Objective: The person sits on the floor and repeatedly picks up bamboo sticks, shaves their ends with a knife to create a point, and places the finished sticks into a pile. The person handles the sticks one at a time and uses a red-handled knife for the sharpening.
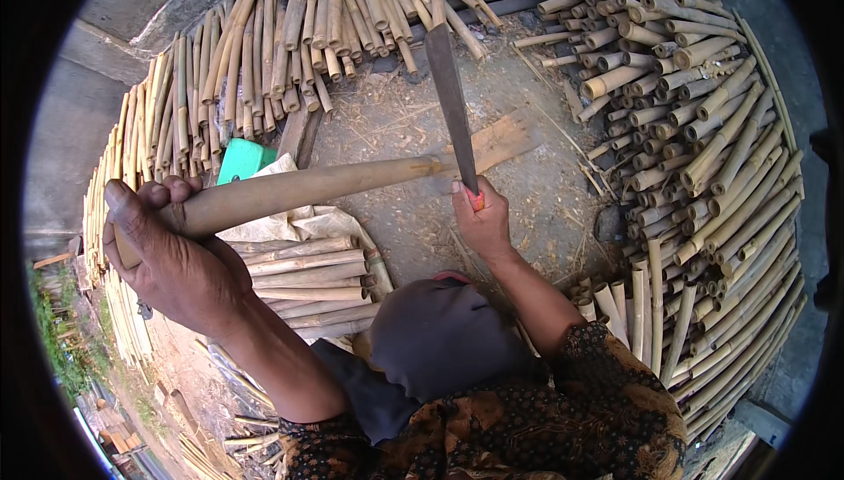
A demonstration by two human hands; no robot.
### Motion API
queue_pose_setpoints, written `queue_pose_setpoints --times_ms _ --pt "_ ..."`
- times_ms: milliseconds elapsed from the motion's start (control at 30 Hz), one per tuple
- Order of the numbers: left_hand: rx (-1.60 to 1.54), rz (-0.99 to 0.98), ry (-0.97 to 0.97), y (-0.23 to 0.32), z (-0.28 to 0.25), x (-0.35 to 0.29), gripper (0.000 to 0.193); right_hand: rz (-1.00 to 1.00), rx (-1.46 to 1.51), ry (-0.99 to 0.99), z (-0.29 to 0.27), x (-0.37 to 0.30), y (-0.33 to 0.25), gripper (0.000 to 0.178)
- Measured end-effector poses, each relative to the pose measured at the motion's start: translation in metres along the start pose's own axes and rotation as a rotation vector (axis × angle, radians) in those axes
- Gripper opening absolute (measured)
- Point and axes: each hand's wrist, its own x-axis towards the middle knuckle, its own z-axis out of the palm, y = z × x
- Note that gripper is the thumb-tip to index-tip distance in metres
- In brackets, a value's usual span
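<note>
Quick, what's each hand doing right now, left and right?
Left hand: closed around the near end of the long bamboo pole.
Right hand: closed on the handle of the long-bladed knife, blade against the pole.

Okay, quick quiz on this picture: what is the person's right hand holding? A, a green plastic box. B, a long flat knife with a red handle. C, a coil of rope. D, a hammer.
B: the right hand grips a red handle from which a long flat blade runs up across the far end of the bamboo pole, which the left hand holds.
</note>
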Motion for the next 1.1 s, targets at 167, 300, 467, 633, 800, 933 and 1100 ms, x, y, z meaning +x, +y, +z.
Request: queue_pose_setpoints --times_ms 167,300,467,633,800,933,1100 --pt "-0.026 0.048 -0.014 0.0 -0.005 -0.005 0.025 0.102 -0.188 -0.049 0.002 0.004 0.018 0.03" --pt "-0.326 -0.029 -0.294 -0.002 -0.026 -0.004 0.032 -0.039 -0.212 -0.195 0.0 -0.007 0.029 0.031" --pt "-0.477 -0.074 -0.447 -0.003 -0.052 -0.003 0.04 0.015 -0.266 -0.096 0.003 0.007 0.017 0.031" --pt "-0.478 -0.124 -0.406 0.001 -0.069 -0.011 0.038 -0.007 -0.371 -0.272 -0.002 0.005 0.013 0.029" --pt "-0.471 -0.161 -0.365 -0.002 -0.082 -0.005 0.033 -0.115 -0.271 -0.18 0.005 -0.004 0.0 0.029" --pt "-0.524 -0.136 -0.336 -0.008 -0.089 -0.01 0.035 -0.235 -0.405 -0.329 0.005 -0.007 -0.014 0.027" --pt "-0.434 -0.147 -0.129 -0.011 -0.097 -0.026 0.036 -0.111 -0.396 -0.188 0.006 -0.008 -0.017 0.028"
